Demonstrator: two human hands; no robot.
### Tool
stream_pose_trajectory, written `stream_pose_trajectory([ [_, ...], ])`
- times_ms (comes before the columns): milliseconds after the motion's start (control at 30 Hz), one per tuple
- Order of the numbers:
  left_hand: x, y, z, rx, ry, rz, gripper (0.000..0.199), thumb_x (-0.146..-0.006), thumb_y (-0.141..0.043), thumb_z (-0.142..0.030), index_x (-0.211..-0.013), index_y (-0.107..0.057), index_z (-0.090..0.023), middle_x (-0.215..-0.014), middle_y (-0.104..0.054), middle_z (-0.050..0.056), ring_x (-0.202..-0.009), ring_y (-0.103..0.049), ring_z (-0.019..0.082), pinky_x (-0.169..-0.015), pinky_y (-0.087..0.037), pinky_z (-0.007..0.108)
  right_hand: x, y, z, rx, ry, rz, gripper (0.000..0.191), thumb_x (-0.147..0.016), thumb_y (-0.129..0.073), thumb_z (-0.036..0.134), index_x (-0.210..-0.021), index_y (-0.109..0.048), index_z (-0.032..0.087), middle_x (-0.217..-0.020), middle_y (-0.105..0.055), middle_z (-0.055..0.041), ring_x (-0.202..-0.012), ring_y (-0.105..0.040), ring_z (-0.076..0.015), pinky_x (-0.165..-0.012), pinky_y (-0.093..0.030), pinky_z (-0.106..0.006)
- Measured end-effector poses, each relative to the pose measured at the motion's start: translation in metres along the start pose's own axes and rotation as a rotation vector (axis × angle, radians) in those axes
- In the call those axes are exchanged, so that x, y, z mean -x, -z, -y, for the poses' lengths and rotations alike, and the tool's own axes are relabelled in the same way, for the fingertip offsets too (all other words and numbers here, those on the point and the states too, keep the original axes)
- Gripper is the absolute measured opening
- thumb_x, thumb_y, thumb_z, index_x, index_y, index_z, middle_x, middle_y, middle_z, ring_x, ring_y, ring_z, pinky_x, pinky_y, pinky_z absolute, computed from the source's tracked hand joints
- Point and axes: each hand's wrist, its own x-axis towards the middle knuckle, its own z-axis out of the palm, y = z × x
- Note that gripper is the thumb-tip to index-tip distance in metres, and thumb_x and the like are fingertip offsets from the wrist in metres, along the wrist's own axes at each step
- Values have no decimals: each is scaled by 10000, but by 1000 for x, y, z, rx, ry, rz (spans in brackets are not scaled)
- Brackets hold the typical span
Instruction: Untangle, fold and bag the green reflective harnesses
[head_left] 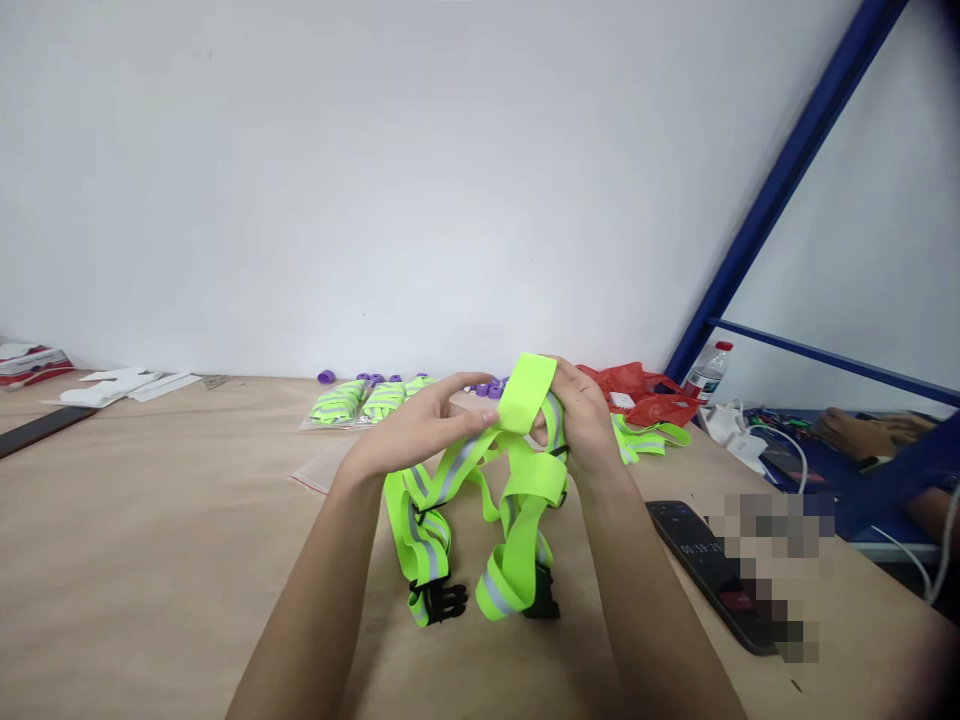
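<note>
A neon yellow-green reflective strap harness point(525, 395) with grey stripes hangs between my hands above the table. My left hand point(431, 420) pinches the strap with thumb and fingers at the upper left of a flat band. My right hand point(585, 415) grips the band and a striped loop from the right side; some of its fingers are hidden behind the strap. Below, the straps dangle in loops down to the table. A black buckle point(444, 600) ends the left strap, and another black buckle piece point(544, 592) lies at the lower right of the harness.
Bagged green straps point(337, 402) and purple rolls point(325, 377) lie by the wall. At the right are a red bag point(637, 390), a bottle point(706, 372), another green strap point(652, 437) and a phone point(712, 570). White pieces point(112, 385) lie far left. Another person's hand point(855, 435) shows beyond the table.
</note>
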Motion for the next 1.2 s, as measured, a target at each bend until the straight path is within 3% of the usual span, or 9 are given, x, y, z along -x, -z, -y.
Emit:
stream_pose_trajectory([
  [167, -4, -12, -1, 157, 0, 146, 431, -831, -710, -429, -1200, -677, -209, -737, -735, 52, -592, -680, 194, -472, -462, 240, -2, -6, -4, 107, 99, -95, 359, -750, -737, 521, -876, -583, 222, -580, -575, 50, -462, -483, -106, -428, -371, -221],
  [267, -8, -16, -2, 236, -40, 42, 264, -812, -729, -431, -839, -726, -168, -707, -702, 41, -566, -644, 156, -544, -516, 260, -2, -6, -6, 112, 127, -110, 330, -774, -728, 499, -844, -558, 225, -587, -551, 57, -472, -462, -101, -434, -345, -215],
  [333, -9, -14, -3, 261, -78, -74, 276, -794, -749, -428, -739, -695, -164, -665, -660, 14, -525, -601, 125, -528, -499, 245, -2, -5, -7, 126, 137, -76, 334, -793, -723, 496, -803, -534, 221, -611, -542, 57, -490, -458, -94, -450, -343, -214],
  [433, -10, -6, -1, 257, -132, -272, 285, -772, -773, -441, -757, -686, -170, -644, -628, -9, -500, -580, 111, -467, -446, 220, -1, -2, -7, 210, 95, 127, 355, -795, -738, 492, -772, -523, 210, -636, -521, 57, -522, -469, -91, -477, -363, -213],
  [600, -9, 7, 3, 274, -267, -544, 292, -758, -790, -453, -785, -679, -184, -606, -609, -22, -496, -586, 120, -465, -455, 231, 0, -2, -11, 379, -217, 594, 366, -755, -784, 473, -890, -597, 189, -703, -595, 32, -570, -561, -115, -478, -423, -220],
  [867, -6, 9, 0, 301, -334, -582, 272, -786, -773, -449, -802, -681, -194, -646, -625, -24, -488, -583, 106, -500, -497, 244, -7, 1, -41, 351, -378, 851, 358, -754, -792, 438, -923, -614, 177, -694, -585, 51, -570, -568, -108, -524, -475, -229],
  [967, -6, 9, 0, 331, -351, -607, 284, -773, -782, -459, -803, -680, -196, -673, -626, -22, -492, -581, 102, -499, -506, 243, -9, 0, -47, 294, -350, 860, 336, -760, -795, 415, -924, -622, 178, -722, -561, 49, -643, -568, -112, -565, -470, -222],
  [1133, -5, 16, 3, 371, -358, -684, 287, -762, -793, -462, -818, -684, -202, -654, -621, -22, -488, -578, 105, -432, -458, 221, -9, -3, -42, 223, -199, 735, 411, -726, -825, 398, -995, -615, 169, -955, -652, -29, -931, -631, -174, -853, -500, -309],
  [1200, -5, 20, 5, 366, -349, -720, 286, -767, -786, -469, -822, -690, -205, -611, -610, -25, -488, -584, 116, -429, -457, 224, -10, -2, -38, 140, -162, 682, 429, -742, -809, 418, -1027, -599, 175, -979, -679, -56, -948, -652, -196, -877, -504, -347],
])
